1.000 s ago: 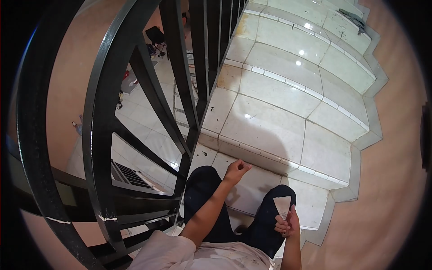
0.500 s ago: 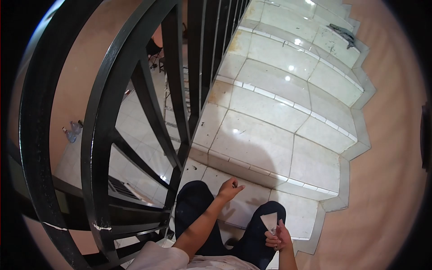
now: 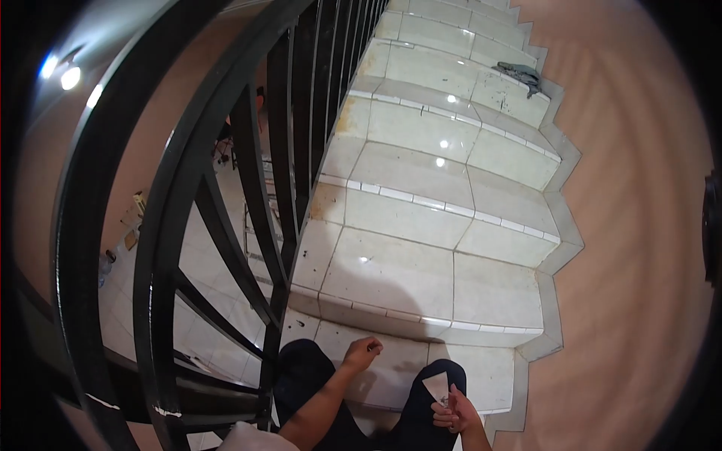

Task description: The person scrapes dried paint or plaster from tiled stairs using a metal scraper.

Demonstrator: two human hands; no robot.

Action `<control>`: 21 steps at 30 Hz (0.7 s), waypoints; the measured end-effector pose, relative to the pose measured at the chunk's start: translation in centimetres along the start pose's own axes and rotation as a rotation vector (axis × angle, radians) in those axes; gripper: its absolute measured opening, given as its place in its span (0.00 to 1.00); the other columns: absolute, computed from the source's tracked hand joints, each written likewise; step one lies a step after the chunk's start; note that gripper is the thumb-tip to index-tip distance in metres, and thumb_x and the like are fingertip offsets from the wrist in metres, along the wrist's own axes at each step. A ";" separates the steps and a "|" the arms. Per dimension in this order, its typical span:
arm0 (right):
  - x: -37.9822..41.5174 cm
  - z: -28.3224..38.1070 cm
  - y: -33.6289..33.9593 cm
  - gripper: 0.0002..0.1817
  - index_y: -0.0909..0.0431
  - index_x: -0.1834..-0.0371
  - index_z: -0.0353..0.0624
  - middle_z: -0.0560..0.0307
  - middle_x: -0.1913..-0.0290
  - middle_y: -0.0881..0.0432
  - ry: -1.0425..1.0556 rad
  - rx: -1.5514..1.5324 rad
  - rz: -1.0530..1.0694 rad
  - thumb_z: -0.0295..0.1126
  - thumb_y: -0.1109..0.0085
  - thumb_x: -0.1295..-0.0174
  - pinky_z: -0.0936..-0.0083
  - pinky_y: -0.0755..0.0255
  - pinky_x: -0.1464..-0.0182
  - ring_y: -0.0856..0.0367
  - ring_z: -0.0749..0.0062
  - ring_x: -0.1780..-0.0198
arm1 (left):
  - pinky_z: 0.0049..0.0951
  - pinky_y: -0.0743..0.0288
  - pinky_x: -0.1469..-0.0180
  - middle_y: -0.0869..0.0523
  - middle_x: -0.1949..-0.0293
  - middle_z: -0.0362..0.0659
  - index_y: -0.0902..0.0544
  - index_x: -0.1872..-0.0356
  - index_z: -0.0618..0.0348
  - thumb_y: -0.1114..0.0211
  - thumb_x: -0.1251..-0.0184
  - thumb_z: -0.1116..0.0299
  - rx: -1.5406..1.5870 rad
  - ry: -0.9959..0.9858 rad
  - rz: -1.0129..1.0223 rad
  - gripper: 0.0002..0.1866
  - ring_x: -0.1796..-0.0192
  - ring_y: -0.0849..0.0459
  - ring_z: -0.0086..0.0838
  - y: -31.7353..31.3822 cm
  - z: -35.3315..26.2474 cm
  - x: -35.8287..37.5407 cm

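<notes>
My right hand (image 3: 456,414) is closed around a putty knife (image 3: 435,388), its flared pale blade pointing up over my right knee. Dark smudges mark the blade near my fingers, and the handle is hidden in the hand. To the left, my left hand (image 3: 362,353) is closed above the tiled step (image 3: 391,379) between my knees. A small dark spot shows at its fingertips, too small to name. Neither hand touches the stair tiles as far as I can see.
White tiled stairs (image 3: 391,259) climb away in front of me. A black metal railing (image 3: 169,203) runs along the left, with a ladder (image 3: 256,233) on the floor below. A crumpled grey cloth (image 3: 520,74) lies on a higher step. Dark crumbs dot the tiles near the railing.
My view has tilted upward and shifted right, so more upper steps and a ceiling light show. Both hands keep their closed grips, the putty knife still in the right.
</notes>
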State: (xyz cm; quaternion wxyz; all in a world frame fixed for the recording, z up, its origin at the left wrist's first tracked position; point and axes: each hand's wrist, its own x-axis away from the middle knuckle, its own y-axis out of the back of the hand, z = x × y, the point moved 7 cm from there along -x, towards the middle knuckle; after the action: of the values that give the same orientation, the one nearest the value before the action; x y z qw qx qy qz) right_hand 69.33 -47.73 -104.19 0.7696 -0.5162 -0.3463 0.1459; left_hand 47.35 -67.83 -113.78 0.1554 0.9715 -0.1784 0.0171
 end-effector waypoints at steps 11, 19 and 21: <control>-0.5 0.0 0.4 0.23 0.28 0.55 0.55 0.66 0.79 0.39 -0.167 0.133 -0.102 0.62 0.55 0.26 0.86 0.43 0.77 0.44 0.87 0.84 | 0.31 0.19 0.55 0.10 0.67 0.46 0.12 0.61 0.59 0.29 0.40 0.67 -0.003 0.004 -0.121 0.09 0.63 0.11 0.32 1.2 -0.5 0.3; -0.5 -0.2 0.4 0.22 0.30 0.50 0.54 0.65 0.79 0.40 -0.133 0.077 -0.094 0.60 0.55 0.25 0.85 0.43 0.76 0.44 0.85 0.84 | 0.31 0.19 0.55 0.10 0.68 0.45 0.11 0.63 0.58 0.28 0.42 0.68 -0.018 0.011 -0.124 0.08 0.63 0.11 0.32 1.5 -0.4 0.4; -0.6 -0.1 -0.2 0.22 0.30 0.50 0.53 0.65 0.79 0.40 -0.130 0.109 -0.089 0.60 0.56 0.25 0.84 0.42 0.76 0.43 0.85 0.84 | 0.31 0.19 0.56 0.10 0.68 0.45 0.11 0.64 0.57 0.28 0.43 0.68 0.021 0.037 -0.135 0.08 0.64 0.11 0.32 1.5 0.1 0.4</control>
State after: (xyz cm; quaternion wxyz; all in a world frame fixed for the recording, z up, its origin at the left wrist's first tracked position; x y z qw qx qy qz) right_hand 68.97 -48.21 -104.28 0.7782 -0.4473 -0.4095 0.1633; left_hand 47.16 -69.34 -113.36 0.1496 0.9823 -0.1095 0.0266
